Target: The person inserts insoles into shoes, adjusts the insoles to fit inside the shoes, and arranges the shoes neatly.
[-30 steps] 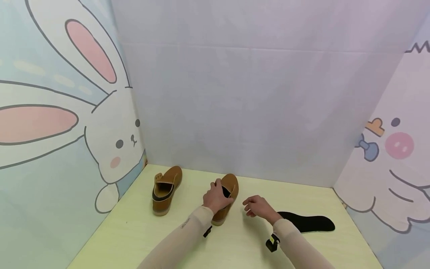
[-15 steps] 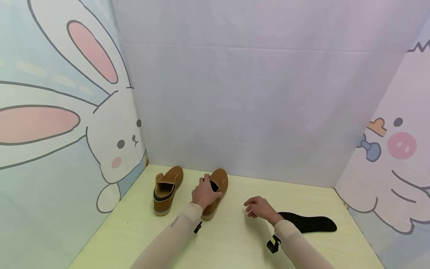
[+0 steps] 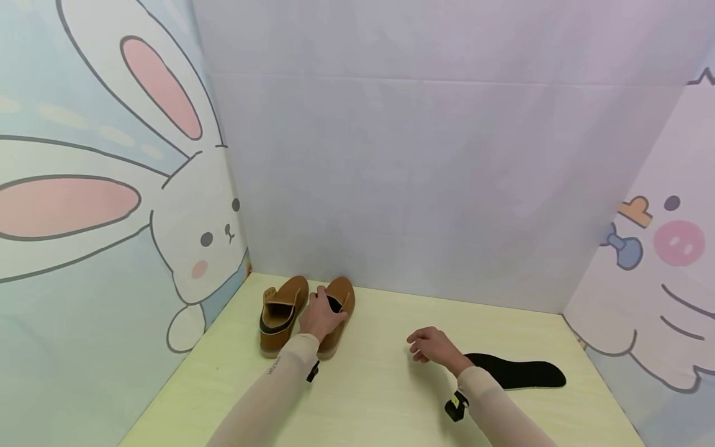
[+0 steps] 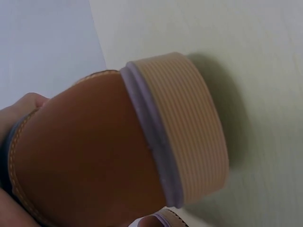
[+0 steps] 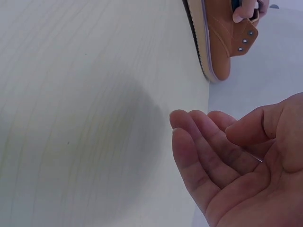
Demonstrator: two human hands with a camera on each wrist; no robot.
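My left hand [image 3: 321, 316] grips a brown lace-up shoe [image 3: 342, 292] at its opening, fingers and thumb on either side of the collar. Its heel [image 4: 90, 151] and ribbed tan sole [image 4: 187, 125] fill much of the left wrist view, with a shadow on the table beside the sole. Close by on the left stands the matching brown shoe [image 3: 274, 340], toe towards the back wall. My right hand [image 3: 434, 345] hovers over the table with loosely curled fingers and holds nothing. Behind its wrist lies a black insole [image 3: 522, 373], partly covered by the sleeve.
The pale wood-grain table [image 3: 385, 397] ends at a grey-white back wall [image 3: 413, 186]. A rabbit-print panel [image 3: 184, 261] closes off the left, and another cartoon panel [image 3: 659, 298] the right. Black wrist cameras sit under both cuffs.
My left hand has carried its shoe leftward and slightly back, from mid-table to beside the other shoe. The right hand and insole have stayed about where they were.
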